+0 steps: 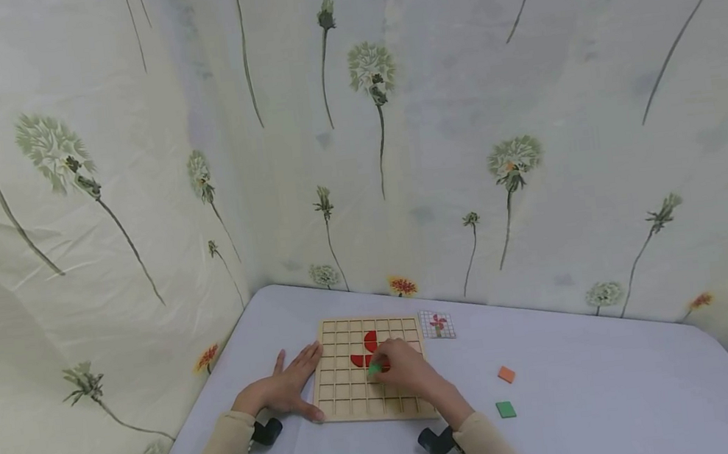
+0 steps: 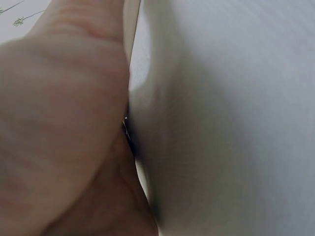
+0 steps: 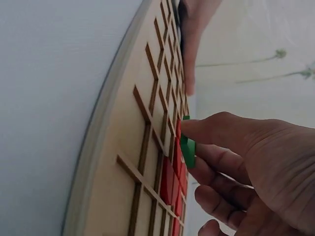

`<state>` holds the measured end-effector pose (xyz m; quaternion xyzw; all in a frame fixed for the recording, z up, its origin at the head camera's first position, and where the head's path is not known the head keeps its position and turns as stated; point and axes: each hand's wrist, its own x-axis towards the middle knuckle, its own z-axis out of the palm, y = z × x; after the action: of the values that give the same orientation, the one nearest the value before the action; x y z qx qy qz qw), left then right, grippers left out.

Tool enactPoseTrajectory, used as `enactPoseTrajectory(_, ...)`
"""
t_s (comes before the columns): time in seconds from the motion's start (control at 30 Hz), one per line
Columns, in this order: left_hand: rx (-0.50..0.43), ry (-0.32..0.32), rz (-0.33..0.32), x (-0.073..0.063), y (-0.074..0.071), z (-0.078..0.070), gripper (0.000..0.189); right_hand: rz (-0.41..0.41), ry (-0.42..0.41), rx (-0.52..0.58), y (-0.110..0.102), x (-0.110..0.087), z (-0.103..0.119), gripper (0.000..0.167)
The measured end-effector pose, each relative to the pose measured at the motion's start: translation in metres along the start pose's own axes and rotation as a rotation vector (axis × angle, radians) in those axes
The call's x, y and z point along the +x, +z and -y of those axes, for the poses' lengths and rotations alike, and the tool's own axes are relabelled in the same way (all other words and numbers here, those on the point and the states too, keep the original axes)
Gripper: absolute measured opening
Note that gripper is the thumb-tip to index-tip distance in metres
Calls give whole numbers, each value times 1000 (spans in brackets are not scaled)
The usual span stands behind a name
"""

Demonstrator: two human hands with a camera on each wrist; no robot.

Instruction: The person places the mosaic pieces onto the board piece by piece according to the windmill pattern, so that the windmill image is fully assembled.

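A wooden grid board (image 1: 349,406) lies on the white table, with several red pieces (image 1: 371,340) set in its upper middle cells. My right hand (image 1: 408,367) is over the board and pinches a green tile (image 3: 187,147) between thumb and fingers, close above the cells by the red pieces. At the board's left edge my left hand (image 1: 290,387) lies spread, its fingertips at the upper left side and its thumb at the lower left corner. In the left wrist view the palm (image 2: 59,123) fills the left part, and its fingertips are hidden.
A small pattern card (image 1: 437,324) with a red and green figure lies past the board's top right corner. To the right are an orange tile (image 1: 506,374) and a green square tile (image 1: 506,409). Behind the table hangs a flower-printed cloth (image 1: 435,138).
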<state>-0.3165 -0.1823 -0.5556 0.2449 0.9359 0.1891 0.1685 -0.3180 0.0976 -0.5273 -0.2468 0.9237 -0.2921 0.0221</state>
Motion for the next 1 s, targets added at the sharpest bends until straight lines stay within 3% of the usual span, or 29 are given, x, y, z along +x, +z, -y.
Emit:
enactPoseTrajectory(0.2,0,0,7,0,0,-1,129,1,12,-40,7,0,-2,11)
enactPoseTrajectory(1.0,-3,3,14,0,0,0,129,50,-26,6,7,5,-6,17)
